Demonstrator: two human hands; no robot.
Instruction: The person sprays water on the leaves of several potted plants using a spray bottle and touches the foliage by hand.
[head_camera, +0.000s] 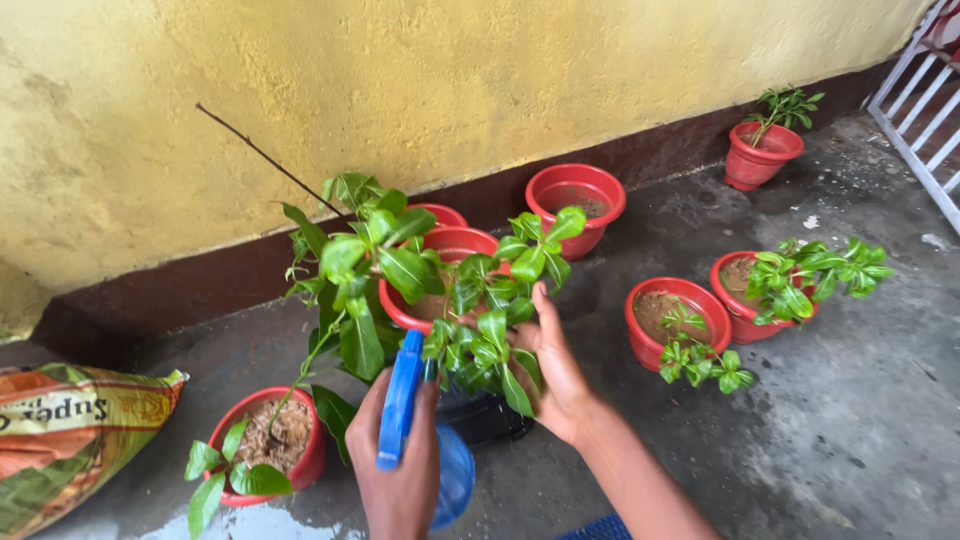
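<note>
At the lower left edge we see a printed sack (70, 440) in orange, green and white lying on its side against the dark base of the yellow wall (500, 80), its lettering upside down and its lower part cut off by the frame. Our left hand (400, 470) is clenched around the neck of a blue spray bottle (425, 440), the trigger head rising above the fingers while the round body sits just below and right of them, partly hidden by the hand. Our right hand (555, 375) rests with loose, spread fingers against the leafy plant (490, 330) directly ahead of the nozzle; its dark pot (490, 418) is mostly hidden by foliage. Red pots (575, 200) stand around on the wet concrete floor (850, 420).
</note>
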